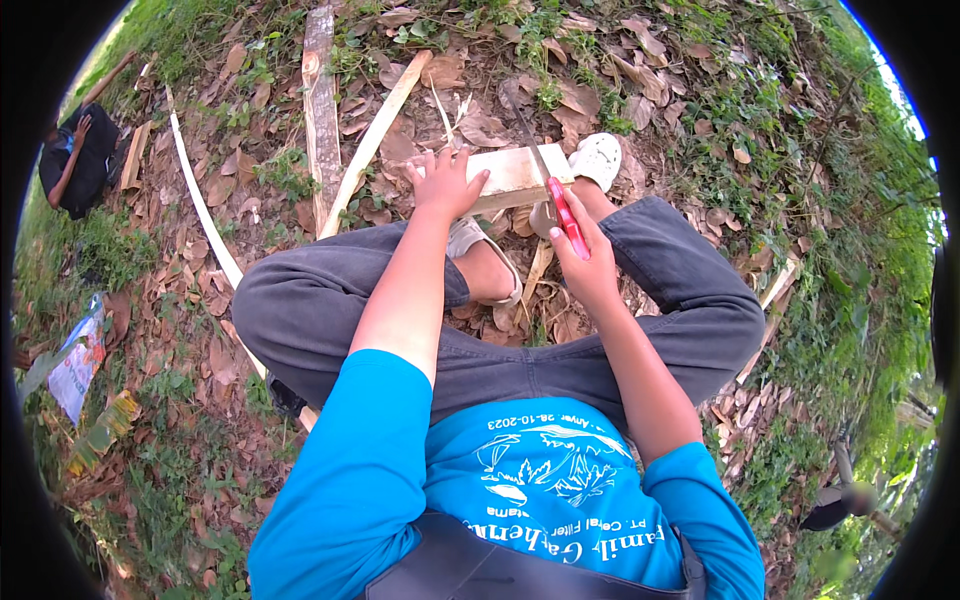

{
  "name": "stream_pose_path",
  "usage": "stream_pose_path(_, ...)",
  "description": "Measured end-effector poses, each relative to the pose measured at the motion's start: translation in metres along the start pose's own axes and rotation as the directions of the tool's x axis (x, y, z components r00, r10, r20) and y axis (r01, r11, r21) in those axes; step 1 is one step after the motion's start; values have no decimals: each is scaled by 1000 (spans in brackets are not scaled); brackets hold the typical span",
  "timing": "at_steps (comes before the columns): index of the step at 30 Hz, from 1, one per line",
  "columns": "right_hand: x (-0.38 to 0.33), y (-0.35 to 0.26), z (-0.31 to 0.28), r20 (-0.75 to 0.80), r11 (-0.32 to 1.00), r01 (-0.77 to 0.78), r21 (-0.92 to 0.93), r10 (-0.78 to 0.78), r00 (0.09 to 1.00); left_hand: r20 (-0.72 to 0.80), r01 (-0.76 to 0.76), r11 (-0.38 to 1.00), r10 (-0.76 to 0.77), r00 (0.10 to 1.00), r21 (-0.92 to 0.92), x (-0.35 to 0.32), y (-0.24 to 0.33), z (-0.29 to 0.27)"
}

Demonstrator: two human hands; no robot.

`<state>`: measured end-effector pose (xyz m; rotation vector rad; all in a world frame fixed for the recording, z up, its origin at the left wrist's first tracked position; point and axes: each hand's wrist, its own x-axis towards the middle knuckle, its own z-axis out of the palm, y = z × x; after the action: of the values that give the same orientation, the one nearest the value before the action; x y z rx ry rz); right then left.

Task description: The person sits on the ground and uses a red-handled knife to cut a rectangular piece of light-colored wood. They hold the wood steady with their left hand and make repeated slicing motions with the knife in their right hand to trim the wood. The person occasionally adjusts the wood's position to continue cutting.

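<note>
A pale, squared wooden block (510,172) lies crosswise in front of my crossed legs, beside my shoes. On its left end rests my left hand (445,185), fingers spread and thumb apart, pressing against the wood. My right hand (588,262) is closed round the red handle of a hand saw (568,218). The saw's dark, narrow blade points away from me and lies across the block near its right end. Whether the teeth have cut into the wood cannot be made out.
Long wooden strips (378,140) and a bark-edged plank (321,110) lie beyond my left knee. A thin, curved strip (200,200) runs further left. Another person (82,155) sits at the far left. A plastic bag (78,365) lies among dry leaves and grass.
</note>
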<state>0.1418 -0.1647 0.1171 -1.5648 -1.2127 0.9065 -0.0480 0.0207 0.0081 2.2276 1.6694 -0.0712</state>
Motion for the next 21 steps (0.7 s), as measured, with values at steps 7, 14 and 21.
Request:
stream_pose_path(7,-3,9,-5,-22,996,-8,90,10,1000,-51,-29,996,24,998,-82,2,-5,3)
stream_pose_path(14,-6,12,-7,-19,993,-83,86,85,996,-371,-184,950,81,925,-252,7,15,7)
stream_pose_path(21,-24,-16,-31,-4,967,-144,210,148,989,-25,-170,985,171,985,34,-2,47,-39)
